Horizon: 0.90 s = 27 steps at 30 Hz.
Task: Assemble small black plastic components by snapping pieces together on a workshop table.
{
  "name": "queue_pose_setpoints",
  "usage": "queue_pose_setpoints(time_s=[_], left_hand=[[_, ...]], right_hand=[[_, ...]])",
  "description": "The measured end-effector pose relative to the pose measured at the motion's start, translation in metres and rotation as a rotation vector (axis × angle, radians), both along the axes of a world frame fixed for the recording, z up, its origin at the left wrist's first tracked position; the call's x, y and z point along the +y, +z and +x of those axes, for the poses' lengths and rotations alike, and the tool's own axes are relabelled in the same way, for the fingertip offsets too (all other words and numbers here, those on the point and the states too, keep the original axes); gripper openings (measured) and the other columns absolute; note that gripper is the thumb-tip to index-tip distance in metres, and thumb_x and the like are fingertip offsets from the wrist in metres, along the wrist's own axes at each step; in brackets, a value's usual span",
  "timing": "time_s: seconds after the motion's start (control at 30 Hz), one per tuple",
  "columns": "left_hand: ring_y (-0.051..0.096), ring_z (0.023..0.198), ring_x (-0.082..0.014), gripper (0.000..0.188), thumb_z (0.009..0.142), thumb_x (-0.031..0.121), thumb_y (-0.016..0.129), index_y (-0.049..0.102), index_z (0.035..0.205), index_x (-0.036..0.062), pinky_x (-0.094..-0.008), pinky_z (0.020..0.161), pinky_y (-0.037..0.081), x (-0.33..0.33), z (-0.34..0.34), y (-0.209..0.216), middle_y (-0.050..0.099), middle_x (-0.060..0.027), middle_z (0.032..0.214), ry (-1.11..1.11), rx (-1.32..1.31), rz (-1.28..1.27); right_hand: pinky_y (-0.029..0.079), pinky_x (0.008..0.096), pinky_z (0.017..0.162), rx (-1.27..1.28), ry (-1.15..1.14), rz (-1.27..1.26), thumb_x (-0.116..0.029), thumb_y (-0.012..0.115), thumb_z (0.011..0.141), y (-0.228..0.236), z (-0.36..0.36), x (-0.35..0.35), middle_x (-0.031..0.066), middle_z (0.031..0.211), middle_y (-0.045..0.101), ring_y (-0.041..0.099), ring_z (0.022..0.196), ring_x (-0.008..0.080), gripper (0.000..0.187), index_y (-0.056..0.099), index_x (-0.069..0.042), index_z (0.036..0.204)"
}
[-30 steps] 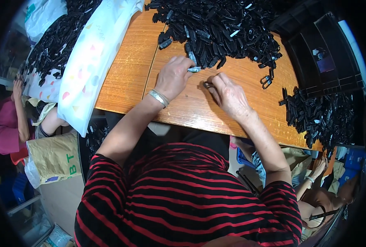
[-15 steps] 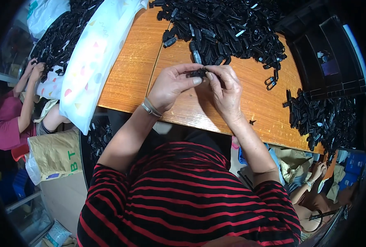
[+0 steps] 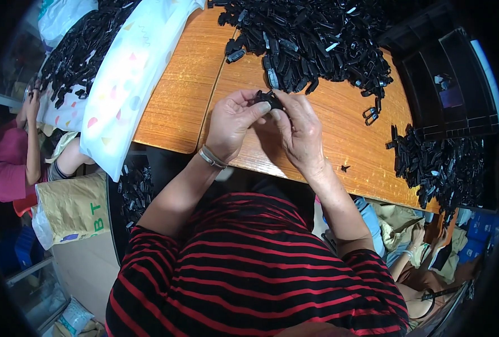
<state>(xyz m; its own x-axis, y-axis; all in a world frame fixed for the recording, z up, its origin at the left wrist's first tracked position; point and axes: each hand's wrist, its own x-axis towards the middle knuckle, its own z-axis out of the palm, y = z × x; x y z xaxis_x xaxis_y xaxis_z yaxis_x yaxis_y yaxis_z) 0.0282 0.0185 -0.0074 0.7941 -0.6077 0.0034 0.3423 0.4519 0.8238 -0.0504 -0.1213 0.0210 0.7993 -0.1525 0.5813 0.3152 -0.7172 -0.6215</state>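
Over the wooden table (image 3: 176, 95), my two hands meet around a small black plastic part (image 3: 268, 100). My left hand (image 3: 228, 126) pinches it from the left, with the thumb laid across its front. Thumb and fingers of my right hand (image 3: 304, 132) close on its right end. The fingers hide much of the part, so its exact kind does not show. Just beyond my hands spreads a large pile of similar black plastic pieces (image 3: 311, 48), some with grey faces.
A second black pile (image 3: 440, 163) lies at the table's right edge, below a black crate (image 3: 452, 84). One tiny black piece (image 3: 344, 168) rests near the front edge. A patterned white plastic bag (image 3: 126, 84) stands left. Co-workers' arms (image 3: 33, 135) show at both sides.
The black part has been turned between my fingers and now stands more upright. My hands are slightly closer together. The co-worker at the left has moved their hands away from the pile.
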Motion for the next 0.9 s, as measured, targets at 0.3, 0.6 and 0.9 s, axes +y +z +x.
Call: queue_pose_setpoints(time_s=[0.3,0.6,0.9], left_hand=[[0.062,0.078,-0.0048,0.025,0.096,0.014,0.060,0.061,0.119,0.0042,-0.0170,0.066,0.047,-0.005,-0.002,-0.004,0.067,0.0001,0.100,0.082,0.012,-0.018],[0.062,0.075,-0.0049,0.033,0.098,0.013,0.055,0.056,0.129,0.0018,-0.0174,0.065,0.049,0.002,0.000,-0.003,0.067,-0.0027,0.101,-0.020,-0.135,0.066],[0.061,0.088,-0.0049,0.037,0.098,0.010,0.056,0.053,0.133,-0.0012,-0.0180,0.077,0.048,0.001,-0.008,-0.004,0.065,-0.0021,0.104,0.005,-0.158,0.048]], right_hand=[[0.051,0.0265,0.066,0.119,0.005,0.186,-0.004,0.066,0.088,0.004,-0.001,0.000,0.0119,0.096,0.060,0.062,0.077,0.0181,0.028,0.062,0.002,0.115],[0.051,0.0319,0.061,0.100,-0.008,0.180,-0.004,0.068,0.085,0.005,0.002,0.001,0.0152,0.090,0.061,0.063,0.071,0.0246,0.024,0.065,0.002,0.108],[0.052,0.0315,0.064,0.079,-0.032,-0.029,-0.004,0.069,0.084,-0.002,0.002,0.003,0.0145,0.091,0.063,0.064,0.073,0.0260,0.026,0.067,-0.002,0.110]])
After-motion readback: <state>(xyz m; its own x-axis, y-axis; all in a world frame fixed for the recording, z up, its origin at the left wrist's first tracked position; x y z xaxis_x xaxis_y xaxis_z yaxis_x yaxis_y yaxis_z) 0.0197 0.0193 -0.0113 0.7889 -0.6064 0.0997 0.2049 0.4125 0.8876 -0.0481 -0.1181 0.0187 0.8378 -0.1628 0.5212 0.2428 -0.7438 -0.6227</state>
